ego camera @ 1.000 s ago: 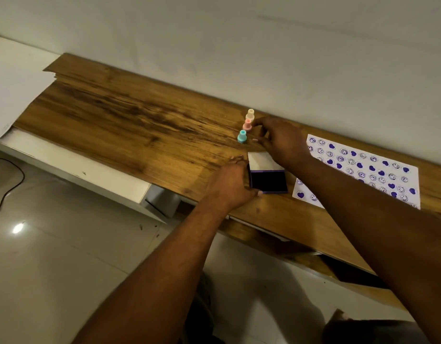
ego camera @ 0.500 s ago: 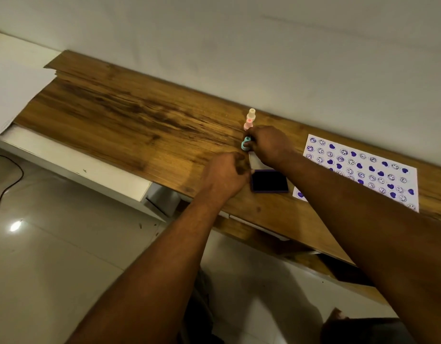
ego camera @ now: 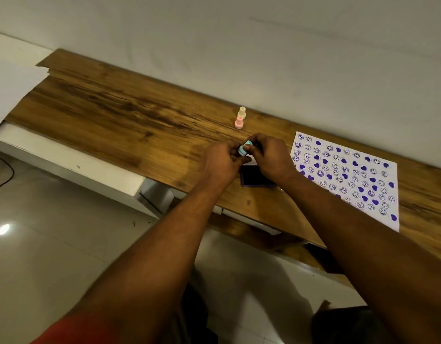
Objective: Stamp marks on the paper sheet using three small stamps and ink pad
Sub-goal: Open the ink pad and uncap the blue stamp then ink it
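Wood-grain tabletop (ego camera: 115, 115) is set against a pale wall. Near its front edge the blue stamp (ego camera: 244, 149) is held tilted, clear of the wood, and pinched from 2 sides: by the curled fingertips of the left hand (ego camera: 220, 165) at its lower end and of the right hand (ego camera: 270, 158) at its upper end (whether a cap is being pulled cannot be told).

At 5 o'clock from it the open ink pad (ego camera: 253, 178) lies, partly covered by the right hand. At 12 o'clock the pink stamp (ego camera: 239, 122) and cream stamp (ego camera: 242, 112) stand upright. At 3 o'clock the paper sheet (ego camera: 343, 170) is nearly filled with purple marks.

A slipped pinch could drop the stamp onto the pad. Inked fingertips could smudge the sheet, and marks could be overlapped since little bare paper is left.
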